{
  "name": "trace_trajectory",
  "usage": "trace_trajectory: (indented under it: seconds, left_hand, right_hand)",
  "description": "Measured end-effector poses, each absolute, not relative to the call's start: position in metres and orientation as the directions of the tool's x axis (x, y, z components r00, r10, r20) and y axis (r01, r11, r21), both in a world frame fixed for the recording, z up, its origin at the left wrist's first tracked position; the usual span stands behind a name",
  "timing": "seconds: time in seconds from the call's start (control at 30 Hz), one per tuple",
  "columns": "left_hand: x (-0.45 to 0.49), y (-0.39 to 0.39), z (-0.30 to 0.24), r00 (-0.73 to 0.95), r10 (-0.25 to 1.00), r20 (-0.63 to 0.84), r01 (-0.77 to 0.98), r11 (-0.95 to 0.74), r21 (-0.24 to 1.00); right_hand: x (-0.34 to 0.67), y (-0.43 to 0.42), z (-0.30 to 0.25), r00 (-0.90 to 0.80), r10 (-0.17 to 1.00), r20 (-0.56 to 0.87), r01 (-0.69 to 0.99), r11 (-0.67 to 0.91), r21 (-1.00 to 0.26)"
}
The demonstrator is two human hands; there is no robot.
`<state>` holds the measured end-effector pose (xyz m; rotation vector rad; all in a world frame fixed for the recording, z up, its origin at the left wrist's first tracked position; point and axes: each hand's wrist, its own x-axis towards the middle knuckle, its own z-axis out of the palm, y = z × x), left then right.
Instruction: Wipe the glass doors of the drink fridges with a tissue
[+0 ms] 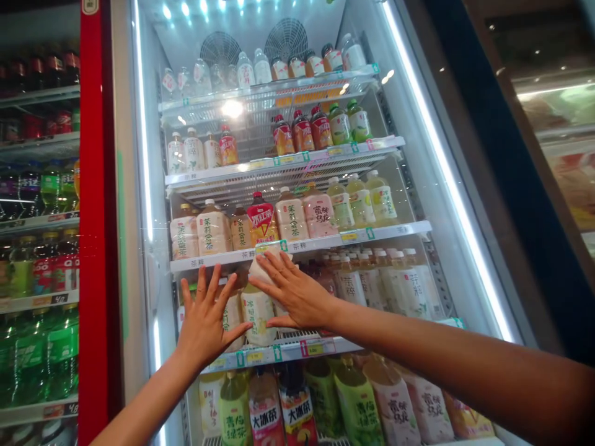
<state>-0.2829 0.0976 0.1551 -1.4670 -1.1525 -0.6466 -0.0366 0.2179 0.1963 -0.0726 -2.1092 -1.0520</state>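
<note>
The glass door (232,108) of a lit drinks cooler stands in front of me, with reflections on it. Fingers spread wide, my left hand (204,319) is at the glass, low on the left, and holds nothing. My right hand (295,294) presses a white cloth (266,267) flat against the pane, just right of my left hand. Part of the cloth is hidden under the fingers; whether it is paper or fabric I cannot tell. Behind the glass, near my hands, are a pale tea bottle (258,316) and a shelf edge (307,246).
Several shelves of bottled drinks fill the cooler, with large green tea bottles (357,402) at the bottom. A bright light strip (446,167) runs along its right side. On the left, past a red post (95,217), another cooler holds green soda bottles (62,347).
</note>
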Motion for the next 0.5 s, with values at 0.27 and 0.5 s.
trace_trajectory:
  seconds: [0.27, 0.5]
  left_hand:
    - [-0.268, 0.105, 0.157, 0.417, 0.263, 0.870, 0.889, 0.081, -0.451]
    - [-0.248, 0.125, 0.167, 0.470, 0.238, 0.850, 0.872, 0.026, -0.490]
  right_hand:
    - [0.006, 0.236, 0.216, -0.787, -0.248, 0.564, 0.315, 0.624, 0.715]
    - [0.042, 0.254, 0.241, -0.575, -0.148, 0.804, 0.592, 0.603, 0.535]
